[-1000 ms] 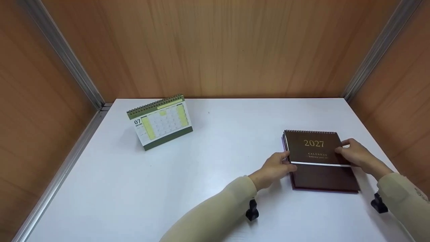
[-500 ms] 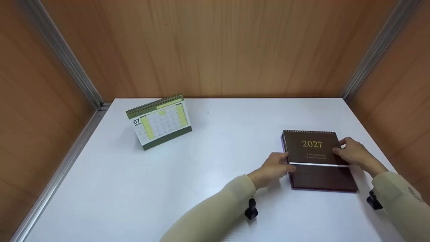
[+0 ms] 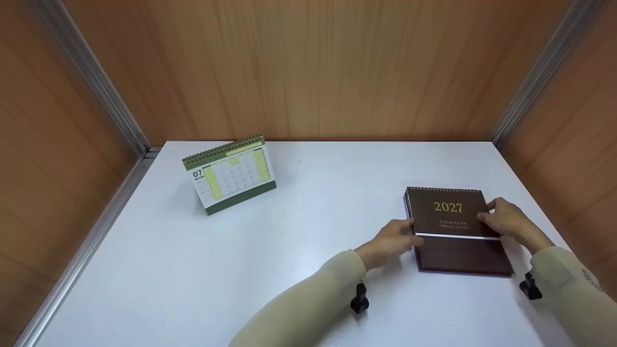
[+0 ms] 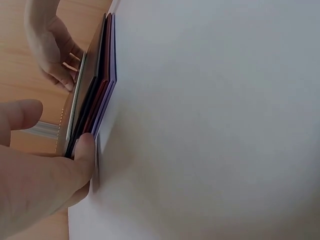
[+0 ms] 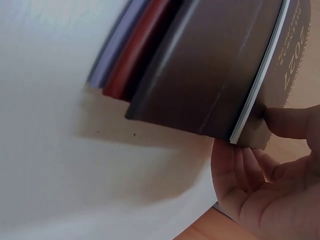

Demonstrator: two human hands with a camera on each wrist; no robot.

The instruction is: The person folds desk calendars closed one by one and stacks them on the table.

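Note:
A dark brown 2027 desk calendar (image 3: 448, 214) lies on top of a stack at the right of the white table (image 3: 289, 270). Under it, a red calendar (image 5: 134, 55) and a purple calendar (image 5: 117, 45) show as edges. My left hand (image 3: 388, 242) touches the stack's left side with its fingers; in the left wrist view its thumb stands apart from the cover. At the right side, my right hand (image 3: 511, 219) pinches the brown calendar, thumb on the cover and fingers at the edge. Some fingertips are hidden behind the calendars.
A green and white desk calendar (image 3: 234, 173) stands tent-like at the back left, showing month 07. Wooden panels (image 3: 318, 72) enclose the table at the back and both sides, with metal posts (image 3: 96, 72) at the corners.
The brown calendar and my right hand have shifted very slightly left. My right forearm has also edged left. My left hand and the green calendar look nearly unchanged.

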